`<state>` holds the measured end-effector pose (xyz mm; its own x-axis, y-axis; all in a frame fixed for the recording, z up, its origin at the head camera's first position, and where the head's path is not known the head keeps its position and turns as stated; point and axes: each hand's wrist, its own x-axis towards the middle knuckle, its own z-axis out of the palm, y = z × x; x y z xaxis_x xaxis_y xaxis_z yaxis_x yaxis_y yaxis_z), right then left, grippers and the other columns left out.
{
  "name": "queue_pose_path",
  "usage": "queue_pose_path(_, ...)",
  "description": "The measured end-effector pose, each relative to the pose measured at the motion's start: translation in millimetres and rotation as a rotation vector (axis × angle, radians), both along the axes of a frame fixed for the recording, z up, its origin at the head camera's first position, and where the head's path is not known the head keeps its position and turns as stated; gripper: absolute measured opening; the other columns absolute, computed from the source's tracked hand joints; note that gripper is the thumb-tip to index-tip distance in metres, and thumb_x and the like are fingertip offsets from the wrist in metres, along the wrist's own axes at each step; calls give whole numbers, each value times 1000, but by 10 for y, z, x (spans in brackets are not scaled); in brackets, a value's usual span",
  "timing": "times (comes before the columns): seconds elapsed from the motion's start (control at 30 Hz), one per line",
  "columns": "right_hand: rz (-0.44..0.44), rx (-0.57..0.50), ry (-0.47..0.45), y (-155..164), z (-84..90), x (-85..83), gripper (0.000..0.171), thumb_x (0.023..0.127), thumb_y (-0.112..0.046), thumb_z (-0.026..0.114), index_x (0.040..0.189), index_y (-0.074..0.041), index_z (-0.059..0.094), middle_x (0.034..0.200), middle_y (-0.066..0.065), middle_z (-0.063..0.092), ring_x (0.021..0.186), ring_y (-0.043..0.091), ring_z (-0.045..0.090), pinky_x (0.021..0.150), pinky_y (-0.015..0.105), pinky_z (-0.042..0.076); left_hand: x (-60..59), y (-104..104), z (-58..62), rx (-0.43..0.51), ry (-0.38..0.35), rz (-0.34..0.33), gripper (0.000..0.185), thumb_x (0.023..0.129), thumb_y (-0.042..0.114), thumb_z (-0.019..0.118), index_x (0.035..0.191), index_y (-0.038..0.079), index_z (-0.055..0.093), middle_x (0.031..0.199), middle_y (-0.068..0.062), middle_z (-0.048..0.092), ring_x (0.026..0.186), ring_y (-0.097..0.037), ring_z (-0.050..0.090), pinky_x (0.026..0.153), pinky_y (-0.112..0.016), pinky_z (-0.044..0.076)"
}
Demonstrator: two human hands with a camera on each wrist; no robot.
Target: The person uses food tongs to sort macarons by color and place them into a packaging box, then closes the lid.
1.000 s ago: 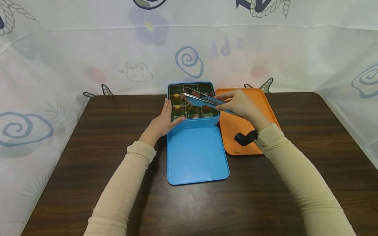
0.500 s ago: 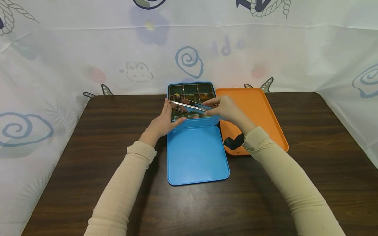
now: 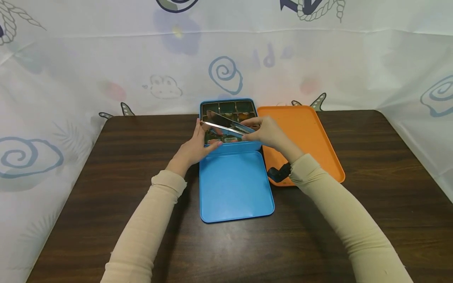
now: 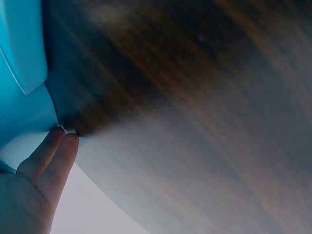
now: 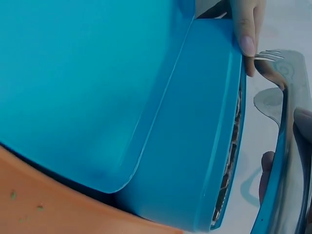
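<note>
- Blue box (image 3: 230, 146) standing at the far middle of the dark wooden table (image 3: 106, 204), open on top, divided inside into small compartments holding small items too small to tell apart.
- Left hand (image 3: 192, 149) set against the box's left side, thumb curled round the near left corner, fingers lying straight along the side wall; in the left wrist view, two fingers (image 4: 53, 156) pressed together against the blue wall.
- Right hand (image 3: 267, 131) at the box's right edge, pinching the right end of a shiny metal tray (image 3: 224, 126).
- Metal tray tilted over the open box, left end near the left hand, mirror surface reflecting the surroundings; blue-edged in the right wrist view (image 5: 287, 146).
- Blue lid (image 3: 235, 184) lying flat on the table just near of the box, touching its near wall.
- Orange tray (image 3: 311, 137) flat on the table just right of the box, partly under the right forearm.
- Patterned white cloth (image 3: 106, 59) hanging behind the table.
</note>
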<state>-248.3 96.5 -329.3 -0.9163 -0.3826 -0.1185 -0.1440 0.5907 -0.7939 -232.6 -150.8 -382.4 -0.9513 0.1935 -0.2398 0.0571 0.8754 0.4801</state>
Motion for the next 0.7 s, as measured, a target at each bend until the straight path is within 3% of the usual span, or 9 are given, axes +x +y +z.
queue_pose_path(0.17,-20,-10,8,56,11,7,48,86,-15,71,132,-12,59,140,12,53,130,32,47,97,45,48,10,13,17,-26,-19,5,102,88,74,35,151,17,-22,158,0,-29,110,-38,62,53,-30,45)
queue_pose_path(0.3,-59,-24,-15,113,14,6,47,86,-17,71,132,-14,59,141,12,51,131,35,45,96,46,48,9,21,19,-27,-15,0,101,89,73,34,151,15,-21,156,3,-32,100,-35,66,50,-30,43)
queue_pose_path(0.43,-100,-77,-53,178,20,11,48,86,-15,71,133,-14,58,142,12,49,126,34,52,96,45,49,6,15,9,-20,-8,1,102,89,73,34,151,15,-21,156,3,-32,92,-33,67,49,-30,43)
queue_pose_path(0.57,-131,-108,-62,275,18,14,50,87,-13,70,135,-12,56,143,14,48,120,32,58,95,44,50,4,11,1,-19,-9,1,103,88,76,33,151,16,-22,157,3,-32,91,-33,68,50,-31,44)
queue_pose_path(0.7,-161,-122,-54,407,-3,5,51,88,-14,69,136,-12,55,145,13,47,125,33,53,96,45,49,-4,11,-5,-23,-3,0,104,87,76,33,151,16,-23,158,0,-29,92,-33,68,52,-31,45)
